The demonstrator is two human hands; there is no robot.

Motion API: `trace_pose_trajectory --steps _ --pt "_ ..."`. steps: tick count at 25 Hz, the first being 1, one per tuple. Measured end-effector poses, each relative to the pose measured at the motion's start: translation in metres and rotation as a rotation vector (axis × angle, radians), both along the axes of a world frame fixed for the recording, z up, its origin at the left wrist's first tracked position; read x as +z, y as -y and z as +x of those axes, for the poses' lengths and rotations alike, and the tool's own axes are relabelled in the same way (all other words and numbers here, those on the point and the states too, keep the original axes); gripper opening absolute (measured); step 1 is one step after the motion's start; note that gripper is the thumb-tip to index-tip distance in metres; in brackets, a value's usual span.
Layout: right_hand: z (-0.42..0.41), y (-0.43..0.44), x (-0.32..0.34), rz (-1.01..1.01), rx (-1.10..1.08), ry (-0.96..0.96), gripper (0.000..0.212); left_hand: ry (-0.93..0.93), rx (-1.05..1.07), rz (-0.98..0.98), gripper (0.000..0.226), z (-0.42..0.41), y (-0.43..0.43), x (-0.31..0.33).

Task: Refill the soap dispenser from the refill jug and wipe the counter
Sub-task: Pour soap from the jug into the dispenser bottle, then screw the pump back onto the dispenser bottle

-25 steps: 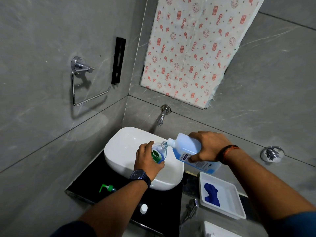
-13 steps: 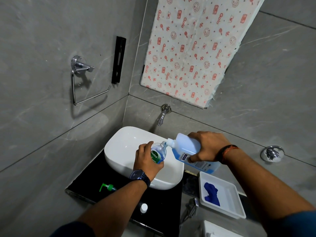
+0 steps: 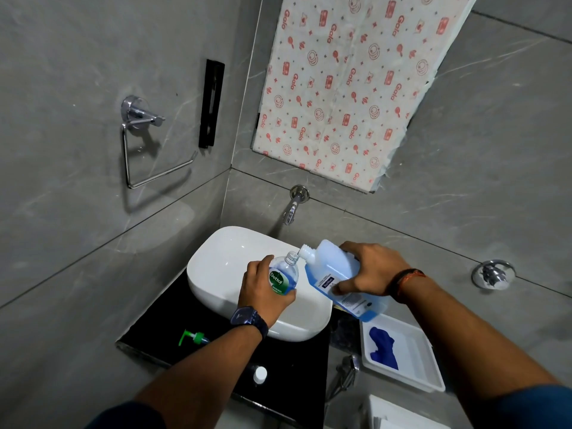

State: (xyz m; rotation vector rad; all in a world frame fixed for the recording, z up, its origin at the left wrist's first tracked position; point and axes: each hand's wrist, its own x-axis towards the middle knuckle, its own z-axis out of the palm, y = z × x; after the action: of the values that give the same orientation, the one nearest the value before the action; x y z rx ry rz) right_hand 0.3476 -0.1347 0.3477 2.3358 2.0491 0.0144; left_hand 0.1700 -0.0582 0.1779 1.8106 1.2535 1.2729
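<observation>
My left hand grips the clear soap dispenser bottle with a green label, held over the white basin, its neck uncapped. My right hand holds the pale blue refill jug tilted left, spout just beside and slightly above the bottle's mouth. The green pump head lies on the black counter at the left. A small white cap sits on the counter near the front edge. A blue cloth lies in a white tray at the right.
A wall tap juts out above the basin. A chrome towel ring hangs on the left wall, and a chrome knob sits on the right wall. A patterned sheet covers the mirror area. A white object sits below the tray.
The jug's spout has lifted slightly away from the bottle's mouth, tipping back a little. Both hands stay over the basin.
</observation>
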Motion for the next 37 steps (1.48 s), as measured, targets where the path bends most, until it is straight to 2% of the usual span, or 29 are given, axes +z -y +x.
trace_pose_trajectory --steps 6,9,11,16,21,25,30,33,37 --pt "0.002 -0.005 -0.051 0.184 -0.128 -0.629 0.067 0.038 0.08 -0.071 0.089 -0.023 -0.015 -0.009" --pt "0.001 -0.006 -0.095 0.204 -0.149 -0.867 0.076 0.044 0.123 -0.1 0.088 -0.045 -0.024 -0.028" --pt "-0.001 -0.009 -0.127 0.21 -0.162 -0.954 0.081 0.026 0.159 -0.122 0.086 -0.06 -0.029 -0.045" --pt "-0.005 -0.003 -0.21 0.134 -0.203 -0.999 0.078 -0.016 0.258 -0.151 0.071 -0.099 -0.046 -0.1" --pt "0.002 0.015 -0.286 0.144 -0.264 -1.034 0.074 -0.048 0.309 -0.209 0.078 -0.136 -0.069 -0.159" --pt "0.012 0.022 -0.33 0.149 -0.298 -1.081 0.078 -0.053 0.321 -0.218 0.073 -0.15 -0.088 -0.191" --pt "0.013 0.019 -0.357 0.2 -0.294 -1.148 0.082 -0.126 0.352 -0.122 0.074 -0.158 -0.091 -0.21" --pt "0.011 0.018 -0.363 0.217 -0.291 -1.187 0.081 -0.116 0.351 -0.134 0.075 -0.16 -0.088 -0.22" --pt "0.001 0.028 -0.359 0.275 -0.319 -1.11 0.095 -0.099 0.366 -0.125 0.073 -0.162 -0.087 -0.223"
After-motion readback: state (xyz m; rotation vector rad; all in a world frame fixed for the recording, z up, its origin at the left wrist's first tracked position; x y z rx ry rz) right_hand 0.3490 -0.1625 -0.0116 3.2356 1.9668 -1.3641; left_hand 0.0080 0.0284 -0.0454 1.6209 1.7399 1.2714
